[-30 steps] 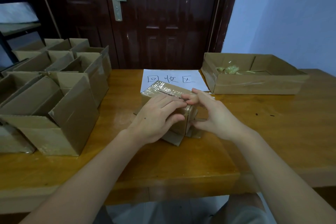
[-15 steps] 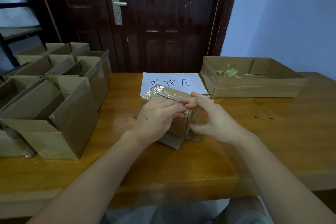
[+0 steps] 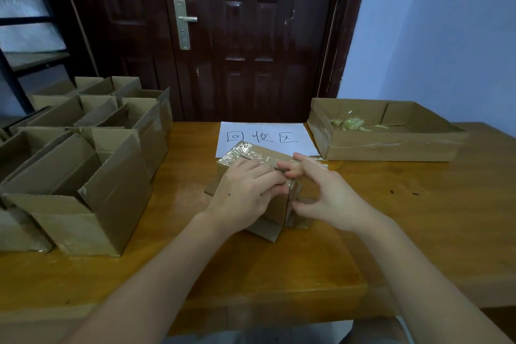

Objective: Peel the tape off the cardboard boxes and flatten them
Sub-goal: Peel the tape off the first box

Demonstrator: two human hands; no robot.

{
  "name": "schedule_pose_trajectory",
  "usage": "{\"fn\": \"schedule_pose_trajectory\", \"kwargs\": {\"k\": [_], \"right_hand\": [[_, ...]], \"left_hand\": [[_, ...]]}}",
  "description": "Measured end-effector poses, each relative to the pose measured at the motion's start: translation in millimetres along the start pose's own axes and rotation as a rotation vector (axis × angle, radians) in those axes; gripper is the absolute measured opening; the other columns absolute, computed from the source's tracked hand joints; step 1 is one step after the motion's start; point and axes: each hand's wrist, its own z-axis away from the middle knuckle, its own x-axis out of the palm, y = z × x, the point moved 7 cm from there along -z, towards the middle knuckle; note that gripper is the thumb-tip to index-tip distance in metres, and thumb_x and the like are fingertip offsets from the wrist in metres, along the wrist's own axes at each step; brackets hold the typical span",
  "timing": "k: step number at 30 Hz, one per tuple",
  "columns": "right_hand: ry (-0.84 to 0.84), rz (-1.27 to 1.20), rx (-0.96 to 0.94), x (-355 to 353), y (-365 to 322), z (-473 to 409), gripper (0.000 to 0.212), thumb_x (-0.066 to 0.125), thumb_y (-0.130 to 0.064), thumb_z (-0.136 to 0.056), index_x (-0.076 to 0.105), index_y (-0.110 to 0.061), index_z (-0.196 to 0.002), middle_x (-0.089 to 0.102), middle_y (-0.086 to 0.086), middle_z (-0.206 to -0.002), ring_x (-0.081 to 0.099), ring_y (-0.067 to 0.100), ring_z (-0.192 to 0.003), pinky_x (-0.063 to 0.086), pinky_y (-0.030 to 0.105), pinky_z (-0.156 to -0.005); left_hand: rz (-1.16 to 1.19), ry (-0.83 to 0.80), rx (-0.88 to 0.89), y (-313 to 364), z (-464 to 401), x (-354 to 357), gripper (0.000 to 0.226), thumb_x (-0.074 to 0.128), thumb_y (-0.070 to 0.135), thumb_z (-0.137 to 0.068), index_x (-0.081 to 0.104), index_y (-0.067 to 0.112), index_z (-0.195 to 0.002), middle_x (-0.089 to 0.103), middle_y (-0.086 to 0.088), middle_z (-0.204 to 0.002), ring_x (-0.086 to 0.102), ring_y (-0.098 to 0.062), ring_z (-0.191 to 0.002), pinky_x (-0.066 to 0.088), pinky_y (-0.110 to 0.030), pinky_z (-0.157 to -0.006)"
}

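From the head camera, the small cardboard box (image 3: pixel 258 176) stands at the middle of the wooden table (image 3: pixel 418 218), its bottom flaps splayed out on the tabletop and its top wrapped in shiny clear tape (image 3: pixel 245 152). The left hand (image 3: pixel 245 193) lies over the near top edge of the box, fingers curled down round the corner and pressing there, so it holds the box. The right hand (image 3: pixel 326 193) sits at the box's 3 o'clock side, its forefinger and thumb arched apart, the forefinger tip meeting the left fingertips at the taped top edge and the thumb touching the box's side lower down; whether it has a tape end pinched I cannot tell (the fingertips crowd together there).

At 12 o'clock from the box, just behind and partly tucked under its far edge, lies a white paper sheet (image 3: pixel 265 134) with three handwritten characters. At about 2 o'clock sits a shallow cardboard tray (image 3: pixel 391 145) with crumpled tape scraps (image 3: pixel 349 123) inside. At 9 to 10 o'clock a cluster of open cardboard boxes (image 3: pixel 83 176) stands along the table's left side, close together. Behind the table is a dark wooden door (image 3: pixel 251 36) with a metal handle (image 3: pixel 184 22), and a blue wall (image 3: pixel 446 36) at the right.
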Motion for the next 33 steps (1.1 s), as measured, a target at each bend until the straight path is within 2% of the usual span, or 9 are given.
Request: {"fn": "schedule_pose_trajectory", "kwargs": {"k": [5, 10, 12, 15, 19, 23, 26, 29, 33], "right_hand": [[-0.001, -0.015, -0.001, 0, 1, 1, 0.042, 0.082, -0.016, -0.081, 0.059, -0.025, -0.115, 0.051, -0.027, -0.145, 0.021, -0.007, -0.148, 0.019, 0.006, -0.112], [-0.003, -0.017, 0.018, 0, 5, 0, 0.043, 0.083, -0.017, -0.080, 0.060, -0.026, -0.116, 0.051, -0.030, -0.143, 0.021, -0.008, -0.148, 0.017, 0.008, -0.112], [-0.006, -0.010, 0.020, 0, 5, 0, 0.045, 0.083, -0.017, -0.080, 0.059, -0.026, -0.117, 0.051, -0.030, -0.144, 0.021, -0.008, -0.147, 0.018, 0.007, -0.111], [-0.011, -0.012, 0.017, 0, 4, 0, 0.044, 0.083, -0.018, -0.081, 0.059, -0.028, -0.116, 0.051, -0.030, -0.144, 0.021, -0.007, -0.148, 0.019, 0.012, -0.113], [-0.017, -0.011, 0.036, 0, 2, 1, 0.040, 0.081, -0.020, -0.083, 0.058, -0.030, -0.114, 0.051, -0.030, -0.143, 0.021, -0.008, -0.147, 0.019, 0.013, -0.113], [0.001, 0.016, 0.090, -1, 0, 1, 0.032, 0.078, -0.040, -0.085, 0.061, -0.031, -0.112, 0.037, -0.054, -0.130, 0.016, -0.024, -0.138, 0.019, 0.013, -0.109], [0.034, 0.014, 0.121, -1, -3, -2, 0.033, 0.070, -0.059, -0.084, 0.062, -0.035, -0.105, 0.047, -0.037, -0.133, 0.023, -0.009, -0.146, 0.030, 0.030, -0.115], [0.019, -0.007, 0.101, 1, -6, -5, 0.032, 0.061, -0.065, -0.085, 0.066, -0.041, -0.105, 0.057, -0.024, -0.140, 0.024, 0.002, -0.150, 0.031, 0.045, -0.120], [0.048, -0.234, 0.104, -3, -5, -3, 0.026, 0.064, -0.049, -0.090, 0.078, -0.037, -0.109, 0.061, -0.019, -0.138, 0.027, 0.004, -0.150, 0.025, 0.036, -0.123]], "left_hand": [[-0.006, 0.017, -0.044, 1, -1, -4, 0.026, 0.059, 0.028, -0.104, 0.078, 0.013, -0.097, 0.076, 0.003, -0.095, 0.066, -0.019, -0.088, 0.049, -0.037, -0.080], [0.132, -0.083, -0.234, -15, 3, -7, 0.042, 0.044, 0.046, -0.108, 0.075, 0.018, -0.106, 0.074, 0.008, -0.104, 0.064, -0.012, -0.098, 0.046, -0.029, -0.087], [0.151, -0.215, -0.235, -18, 7, -6, 0.041, 0.054, 0.054, -0.101, 0.072, 0.022, -0.116, 0.072, 0.011, -0.115, 0.063, -0.009, -0.110, 0.048, -0.027, -0.096], [0.139, -0.224, -0.149, -18, 8, -9, 0.027, 0.069, 0.033, -0.096, 0.074, 0.019, -0.119, 0.072, 0.009, -0.123, 0.063, -0.009, -0.121, 0.051, -0.030, -0.104], [0.100, -0.113, -0.107, -15, 5, -11, 0.028, 0.052, 0.021, -0.102, 0.077, 0.014, -0.112, 0.077, 0.004, -0.112, 0.070, -0.016, -0.109, 0.057, -0.033, -0.092], [0.055, -0.005, -0.112, 1, -8, -20, 0.019, 0.049, 0.031, -0.107, 0.067, 0.025, -0.109, 0.077, 0.008, -0.090, 0.071, -0.014, -0.086, 0.047, -0.021, -0.070], [0.044, 0.010, -0.146, -1, -10, -20, 0.021, 0.051, 0.040, -0.107, 0.069, 0.029, -0.109, 0.076, 0.013, -0.088, 0.069, -0.007, -0.081, 0.040, -0.016, -0.066], [0.120, -0.053, -0.241, -13, -4, -17, 0.020, 0.062, 0.042, -0.101, 0.075, 0.027, -0.107, 0.075, 0.016, -0.094, 0.069, -0.003, -0.086, 0.055, -0.027, -0.069], [0.275, -0.095, -0.377, -25, 0, -16, 0.023, 0.074, 0.043, -0.094, 0.077, 0.027, -0.109, 0.077, 0.017, -0.098, 0.070, 0.003, -0.097, 0.059, -0.030, -0.083]]}}
